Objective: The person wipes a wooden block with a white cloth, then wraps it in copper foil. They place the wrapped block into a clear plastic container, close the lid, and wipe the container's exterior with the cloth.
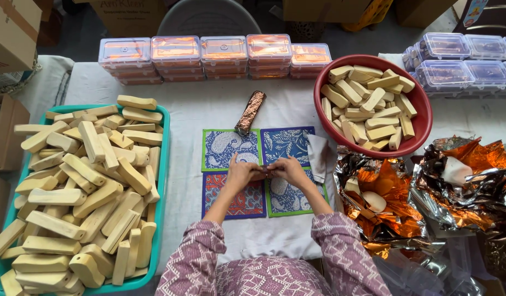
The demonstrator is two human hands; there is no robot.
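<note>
Head view: both hands are seen meeting at table centre, over a patchwork of four printed mats (pixel 231 149). The left hand (pixel 243 173) and right hand (pixel 288 169) are closed, fingers curled together, on a small foil-wrapped piece (pixel 265 171) held between them; most of it is hidden by the fingers, but its long axis seems to run left-right, approx. parallel to the table's near edge, one end in each hand. Whether the wrap is finished can't be told. A second wrapped stick (pixel 251 113) is laid beyond the mats, untouched, long axis tilted, far end pointing up and slightly right twd the lidded boxes. A grey cloth (pixel 317 156) is draped at the mats' right edge, just beside the right hand. The surface is a table under a white cloth (pixel 192 104). At left a teal tray (pixel 164 164) is heaped w/ pale yellow blocks (pixel 88 186); at right a red bowl (pixel 423 118) is filled w/ shorter blocks of the same kind. Crumpled copper-and-silver foil sheets (pixel 428 192) are piled near right. Along the far edge, stacked clear boxes w/ orange contents (pixel 203 55) are lined up; more clear boxes (pixel 456 60) are stacked far right. Cardboard cartons (pixel 12 33) and a grey chair back (pixel 209 19) are seen behind the table.
</note>
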